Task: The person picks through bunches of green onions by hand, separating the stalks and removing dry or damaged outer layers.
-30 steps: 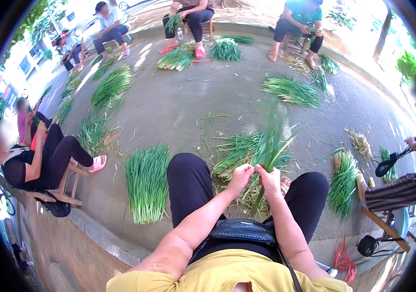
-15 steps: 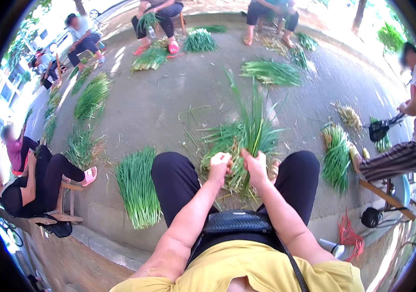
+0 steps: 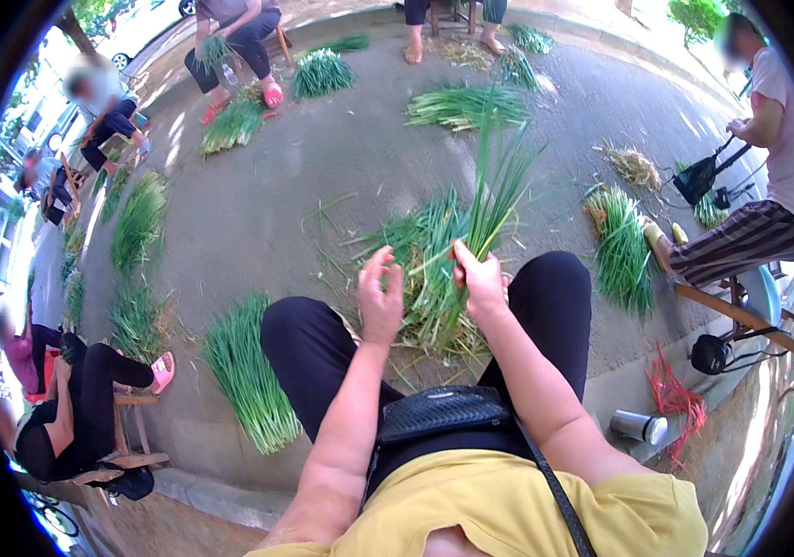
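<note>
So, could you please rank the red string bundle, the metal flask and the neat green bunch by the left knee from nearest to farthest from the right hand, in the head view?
1. Shiny metal flask, lower right of the right hand.
2. Red string bundle, just beyond the flask, right.
3. Neat green bunch, far left, outside the left knee.

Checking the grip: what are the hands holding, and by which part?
The right hand grips a bunch of green stalks near its lower end. The left hand is open beside it, holding nothing.

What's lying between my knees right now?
In the head view, a loose pile of green stalks lies between the knees, under the left hand and right hand.
</note>
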The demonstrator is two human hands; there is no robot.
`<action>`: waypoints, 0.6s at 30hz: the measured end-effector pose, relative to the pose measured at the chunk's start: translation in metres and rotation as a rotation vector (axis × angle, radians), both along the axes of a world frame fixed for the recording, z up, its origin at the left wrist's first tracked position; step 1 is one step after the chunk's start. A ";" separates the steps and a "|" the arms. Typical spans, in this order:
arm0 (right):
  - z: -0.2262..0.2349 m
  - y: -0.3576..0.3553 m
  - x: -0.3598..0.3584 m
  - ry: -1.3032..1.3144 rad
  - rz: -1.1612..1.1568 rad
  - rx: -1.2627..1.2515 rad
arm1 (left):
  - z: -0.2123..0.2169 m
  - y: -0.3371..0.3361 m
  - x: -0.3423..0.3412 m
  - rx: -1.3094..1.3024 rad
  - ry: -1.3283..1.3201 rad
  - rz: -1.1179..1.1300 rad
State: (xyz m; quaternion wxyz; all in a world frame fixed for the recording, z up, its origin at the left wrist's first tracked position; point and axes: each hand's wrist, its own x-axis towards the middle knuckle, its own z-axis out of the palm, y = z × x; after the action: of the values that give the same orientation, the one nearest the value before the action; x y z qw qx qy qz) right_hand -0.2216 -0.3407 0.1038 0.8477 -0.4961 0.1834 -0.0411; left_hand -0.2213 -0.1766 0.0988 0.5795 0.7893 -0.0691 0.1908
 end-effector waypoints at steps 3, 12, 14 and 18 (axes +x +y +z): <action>0.008 0.018 -0.007 0.097 0.053 -0.138 | -0.011 -0.005 -0.006 0.244 -0.005 -0.110; 0.008 0.036 -0.017 0.007 0.138 -0.217 | -0.026 -0.006 -0.008 0.076 0.161 -0.280; 0.003 0.037 -0.018 0.006 0.086 -0.146 | -0.026 -0.005 -0.008 -0.091 0.416 -0.362; 0.001 0.026 -0.013 0.131 -0.032 -0.124 | -0.026 -0.005 -0.008 -0.376 0.630 -0.472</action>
State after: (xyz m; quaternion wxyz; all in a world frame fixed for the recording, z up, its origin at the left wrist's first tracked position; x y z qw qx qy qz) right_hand -0.2343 -0.3145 0.1045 0.8006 -0.5463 0.2437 -0.0335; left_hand -0.2292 -0.1814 0.0733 0.7338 0.6521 -0.0313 -0.1878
